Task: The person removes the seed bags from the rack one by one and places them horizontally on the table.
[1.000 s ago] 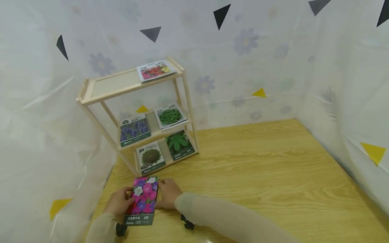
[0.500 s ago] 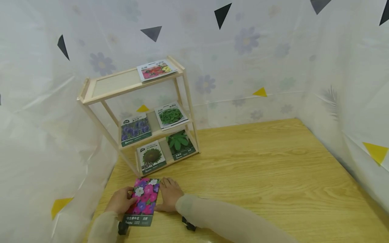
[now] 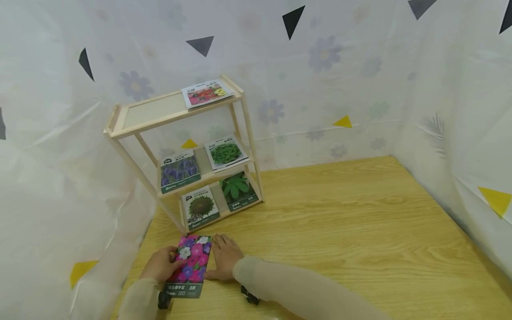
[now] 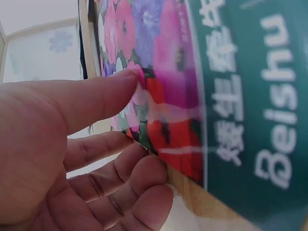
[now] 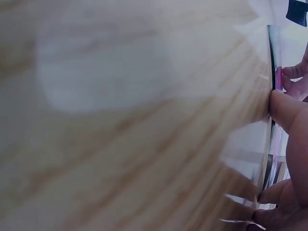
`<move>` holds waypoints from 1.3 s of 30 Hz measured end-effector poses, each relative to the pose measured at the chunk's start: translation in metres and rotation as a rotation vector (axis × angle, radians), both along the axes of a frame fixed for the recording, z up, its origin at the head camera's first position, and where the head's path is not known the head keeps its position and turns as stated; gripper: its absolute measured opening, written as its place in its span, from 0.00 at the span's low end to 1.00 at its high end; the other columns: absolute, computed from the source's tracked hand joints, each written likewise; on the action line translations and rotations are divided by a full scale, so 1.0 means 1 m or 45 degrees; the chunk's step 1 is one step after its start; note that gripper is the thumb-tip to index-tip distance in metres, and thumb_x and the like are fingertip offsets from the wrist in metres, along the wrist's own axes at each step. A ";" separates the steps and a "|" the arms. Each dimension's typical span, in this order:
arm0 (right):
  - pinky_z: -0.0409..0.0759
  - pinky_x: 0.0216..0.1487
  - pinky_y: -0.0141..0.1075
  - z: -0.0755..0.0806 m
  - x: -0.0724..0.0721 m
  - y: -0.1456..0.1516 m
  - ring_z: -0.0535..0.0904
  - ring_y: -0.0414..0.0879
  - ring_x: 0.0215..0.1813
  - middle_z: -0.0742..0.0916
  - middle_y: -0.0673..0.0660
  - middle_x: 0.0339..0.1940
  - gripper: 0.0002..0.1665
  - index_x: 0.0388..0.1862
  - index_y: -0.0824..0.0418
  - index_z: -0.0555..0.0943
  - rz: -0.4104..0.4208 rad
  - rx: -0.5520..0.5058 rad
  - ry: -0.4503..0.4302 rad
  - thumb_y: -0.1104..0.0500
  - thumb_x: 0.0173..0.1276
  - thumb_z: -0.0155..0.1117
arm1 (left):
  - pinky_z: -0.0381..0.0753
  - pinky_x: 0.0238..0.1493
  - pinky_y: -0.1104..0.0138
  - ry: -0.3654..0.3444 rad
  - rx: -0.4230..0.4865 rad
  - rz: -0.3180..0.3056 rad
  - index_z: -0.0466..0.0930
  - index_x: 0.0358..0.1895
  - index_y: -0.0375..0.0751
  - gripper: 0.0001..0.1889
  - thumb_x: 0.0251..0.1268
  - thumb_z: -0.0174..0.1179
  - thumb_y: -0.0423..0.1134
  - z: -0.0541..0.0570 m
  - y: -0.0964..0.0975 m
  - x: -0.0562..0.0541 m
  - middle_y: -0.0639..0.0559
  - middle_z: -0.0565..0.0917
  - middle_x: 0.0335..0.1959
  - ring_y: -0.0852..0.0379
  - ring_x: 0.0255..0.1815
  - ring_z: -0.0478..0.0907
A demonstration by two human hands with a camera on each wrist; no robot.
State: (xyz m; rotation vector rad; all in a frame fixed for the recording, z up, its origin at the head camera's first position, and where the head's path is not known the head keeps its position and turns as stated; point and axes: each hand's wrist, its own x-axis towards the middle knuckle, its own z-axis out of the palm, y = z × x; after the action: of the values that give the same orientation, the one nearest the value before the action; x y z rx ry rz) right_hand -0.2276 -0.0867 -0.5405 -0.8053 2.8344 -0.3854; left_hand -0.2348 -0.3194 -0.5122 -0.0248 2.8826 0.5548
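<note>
A seed packet (image 3: pixel 193 262) with pink, purple and white flowers lies over the table in front of the shelf, its dark green printed band toward me. My left hand (image 3: pixel 161 265) pinches its left edge. In the left wrist view the thumb (image 4: pixel 103 94) presses on the printed flowers, and the other fingers curl at the packet's lower edge. Along the right edge sits my right hand (image 3: pixel 226 259), fingers spread on the table, with the thumb and forefinger against the packet's side. The right wrist view catches the packet (image 5: pixel 273 57) edge-on, right at that thumb (image 5: pixel 284 108).
A three-tier wooden shelf (image 3: pixel 146 122) stands just beyond the packet. One packet (image 3: pixel 206 93) lies on its top; lavender (image 3: pixel 180 171) and green-leaf (image 3: pixel 226 152) packets fill the middle, with sunflower (image 3: pixel 201 206) and leafy (image 3: pixel 238 190) ones below. Wood-grain tabletop (image 3: pixel 340 222) stretches right.
My right hand's fingers have straightened and flattened a little on the table beside the packet. The packet and my left hand have barely shifted.
</note>
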 end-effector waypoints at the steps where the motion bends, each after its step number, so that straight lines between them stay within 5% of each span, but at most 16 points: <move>1: 0.52 0.74 0.42 0.000 0.000 0.000 0.49 0.49 0.77 0.56 0.54 0.78 0.60 0.78 0.56 0.54 0.003 0.003 -0.002 0.22 0.57 0.53 | 0.77 0.43 0.51 0.003 -0.001 -0.002 0.75 0.54 0.26 0.32 0.55 0.70 0.49 0.000 0.000 0.000 0.49 0.82 0.30 0.54 0.33 0.76; 39: 0.54 0.73 0.42 -0.016 -0.008 -0.001 0.53 0.51 0.76 0.60 0.54 0.76 0.57 0.75 0.52 0.60 -0.015 -0.101 0.043 0.23 0.55 0.59 | 0.77 0.44 0.51 -0.019 0.008 0.035 0.75 0.56 0.28 0.36 0.52 0.71 0.53 -0.001 0.001 0.001 0.49 0.82 0.32 0.54 0.33 0.76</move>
State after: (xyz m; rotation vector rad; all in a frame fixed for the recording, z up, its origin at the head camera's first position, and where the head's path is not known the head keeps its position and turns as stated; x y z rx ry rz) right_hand -0.2357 -0.0880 -0.5569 -0.8175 2.8725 -0.4939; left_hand -0.2334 -0.3188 -0.5129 -0.0676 2.8698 0.5665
